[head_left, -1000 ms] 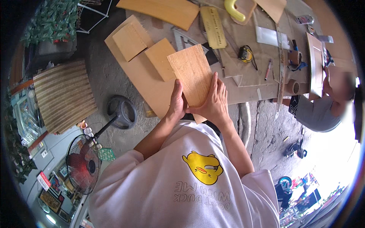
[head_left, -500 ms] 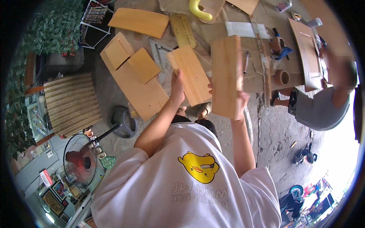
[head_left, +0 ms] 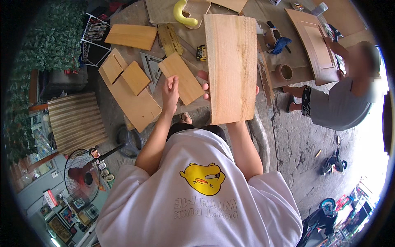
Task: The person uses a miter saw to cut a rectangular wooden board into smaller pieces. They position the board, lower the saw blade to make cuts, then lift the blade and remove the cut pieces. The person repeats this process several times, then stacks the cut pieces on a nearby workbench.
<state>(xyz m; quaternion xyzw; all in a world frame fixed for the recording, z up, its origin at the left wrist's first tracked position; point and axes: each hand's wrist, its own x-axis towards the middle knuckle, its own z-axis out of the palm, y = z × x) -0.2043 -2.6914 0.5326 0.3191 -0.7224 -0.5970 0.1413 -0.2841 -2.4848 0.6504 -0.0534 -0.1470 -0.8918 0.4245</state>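
Observation:
My right hand (head_left: 205, 85) grips a wide wooden board (head_left: 231, 70) from behind, raised over the table edge. Fingertips show at the board's left side and a bit of thumb at its right; the palm is hidden. A smaller wooden board (head_left: 183, 78) lies tilted on the table. Beside its left edge is my left hand (head_left: 169, 94), loosely curled with the thumb apart and nothing visible in it. A triangular metal square (head_left: 151, 68) lies left of the smaller board, and a tape measure (head_left: 201, 53) is just beyond it.
Larger cut panels (head_left: 131, 103) and another board (head_left: 131, 36) lie at left, near a yellow scale plate (head_left: 169, 39). A yellow curved tube (head_left: 181, 14) is farther back. At right, a co-worker (head_left: 341, 99) touches a framed panel (head_left: 312, 41). A fan (head_left: 82, 177) stands lower left.
My left hand has let go of the smaller board, which now rests on the table. The wide board has turned its broad face toward me and risen in my right hand.

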